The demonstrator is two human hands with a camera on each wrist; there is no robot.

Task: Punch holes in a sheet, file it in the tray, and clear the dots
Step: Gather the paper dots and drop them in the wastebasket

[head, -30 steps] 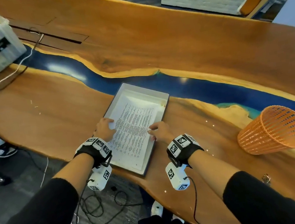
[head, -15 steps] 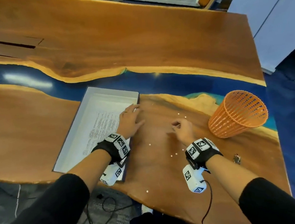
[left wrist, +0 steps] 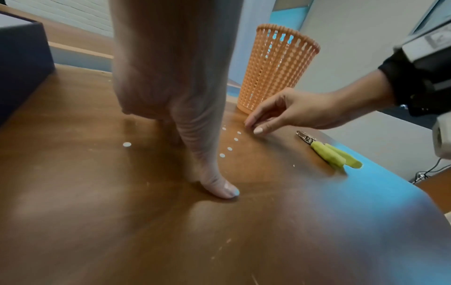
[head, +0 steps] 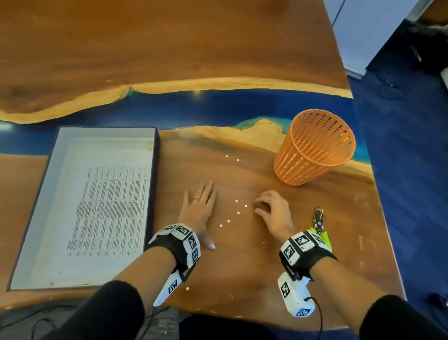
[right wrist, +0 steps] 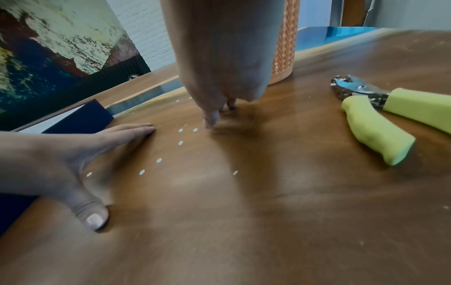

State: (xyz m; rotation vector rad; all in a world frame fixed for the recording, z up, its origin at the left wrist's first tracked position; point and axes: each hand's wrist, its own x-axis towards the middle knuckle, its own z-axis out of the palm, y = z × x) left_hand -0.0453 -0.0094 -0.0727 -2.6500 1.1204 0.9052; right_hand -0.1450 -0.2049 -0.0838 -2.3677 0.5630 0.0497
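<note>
The printed sheet (head: 109, 206) lies flat in the grey tray (head: 116, 133) at the left. Several white paper dots (head: 238, 212) are scattered on the wood between my hands, with more dots (head: 226, 156) farther back. My left hand (head: 201, 209) lies flat on the table right of the tray, fingers straight and thumb spread (left wrist: 227, 190). My right hand (head: 261, 207) is arched, its bent fingertips (left wrist: 258, 131) touching the table beside the dots (right wrist: 180, 143). I see nothing held between them. The green-handled hole punch (head: 319, 223) lies by my right wrist.
An orange mesh basket (head: 313, 147) stands upright at the right, beyond my right hand. The table's right edge (head: 374, 208) and near edge are close. One stray dot (head: 187, 288) lies near the front edge, under my left wrist.
Both hands have left the sheet in the tray and moved right. The left hand now lies flat on the wood; the right hand has settled by the dots. The view swung right.
</note>
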